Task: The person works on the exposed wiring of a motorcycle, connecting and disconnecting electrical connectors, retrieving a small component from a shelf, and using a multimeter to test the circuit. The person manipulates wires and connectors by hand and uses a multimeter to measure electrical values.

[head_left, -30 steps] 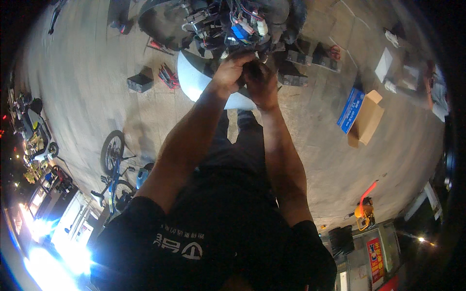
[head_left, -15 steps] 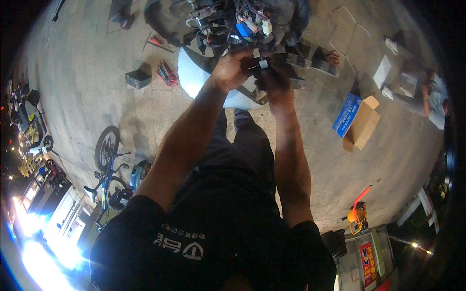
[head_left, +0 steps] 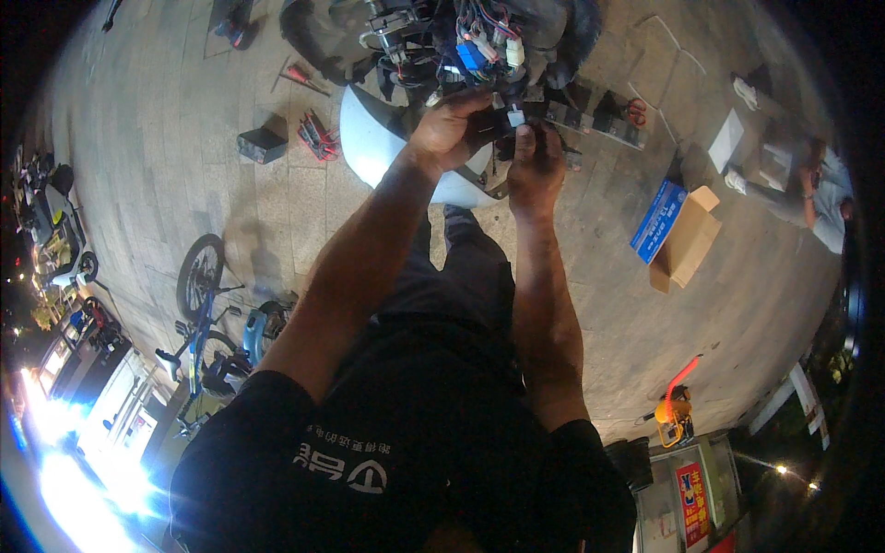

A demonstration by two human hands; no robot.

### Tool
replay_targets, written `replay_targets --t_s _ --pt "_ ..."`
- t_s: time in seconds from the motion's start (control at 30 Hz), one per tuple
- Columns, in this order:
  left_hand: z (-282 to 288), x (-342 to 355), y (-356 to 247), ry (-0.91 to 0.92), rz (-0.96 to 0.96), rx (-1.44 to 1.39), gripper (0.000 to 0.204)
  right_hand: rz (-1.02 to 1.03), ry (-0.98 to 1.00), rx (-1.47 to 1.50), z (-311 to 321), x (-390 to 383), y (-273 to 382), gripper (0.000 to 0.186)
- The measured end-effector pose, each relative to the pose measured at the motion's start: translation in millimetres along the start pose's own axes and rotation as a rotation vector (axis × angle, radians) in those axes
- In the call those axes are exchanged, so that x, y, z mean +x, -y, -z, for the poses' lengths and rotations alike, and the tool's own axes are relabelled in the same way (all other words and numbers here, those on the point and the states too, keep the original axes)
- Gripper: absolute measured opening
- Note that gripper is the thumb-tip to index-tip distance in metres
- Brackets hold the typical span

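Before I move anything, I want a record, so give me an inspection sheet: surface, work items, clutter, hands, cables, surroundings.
Surface: paved ground, slab joints showing.
Work items: small white plug by the right hand; white panel on the far side of the left forearm.
Clutter: open box, black block, red-and-black items.
Hands: left hand, fingers bent near dark parts, hold unclear; right hand, fingers at the white plug, grip unclear.
Cables: wires exposed beside a blue plug.
Surroundings: bicycle left; person right.
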State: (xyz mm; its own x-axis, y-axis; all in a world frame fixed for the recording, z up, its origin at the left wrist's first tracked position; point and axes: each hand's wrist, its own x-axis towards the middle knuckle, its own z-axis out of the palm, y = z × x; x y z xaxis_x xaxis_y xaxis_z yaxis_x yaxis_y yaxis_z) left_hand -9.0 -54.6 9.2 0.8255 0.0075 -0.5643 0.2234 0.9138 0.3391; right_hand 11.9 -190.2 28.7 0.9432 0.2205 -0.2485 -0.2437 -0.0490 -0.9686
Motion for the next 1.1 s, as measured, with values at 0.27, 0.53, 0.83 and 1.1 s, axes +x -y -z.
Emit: replay_targets --t_s 0.27,0.53,0.83,1.1 --pt "-6 -3 0 -0.010 0.003 -0.044 0.021 0.186 0.010 -0.009 -3 1 -10 0.021" --pt "-3 -2 6 -0.021 -0.039 -0.008 0.022 0.323 -0.049 -0.226 -5 2 -8 0.023" --pt "5 3 10 -0.009 -0.067 -0.045 0.018 0.252 -0.008 -0.332 -3 4 -4 0.022" --pt "8 0 8 0.028 -0.060 0.023 0.016 0.091 -0.012 -0.017 -5 4 -7 0.020"
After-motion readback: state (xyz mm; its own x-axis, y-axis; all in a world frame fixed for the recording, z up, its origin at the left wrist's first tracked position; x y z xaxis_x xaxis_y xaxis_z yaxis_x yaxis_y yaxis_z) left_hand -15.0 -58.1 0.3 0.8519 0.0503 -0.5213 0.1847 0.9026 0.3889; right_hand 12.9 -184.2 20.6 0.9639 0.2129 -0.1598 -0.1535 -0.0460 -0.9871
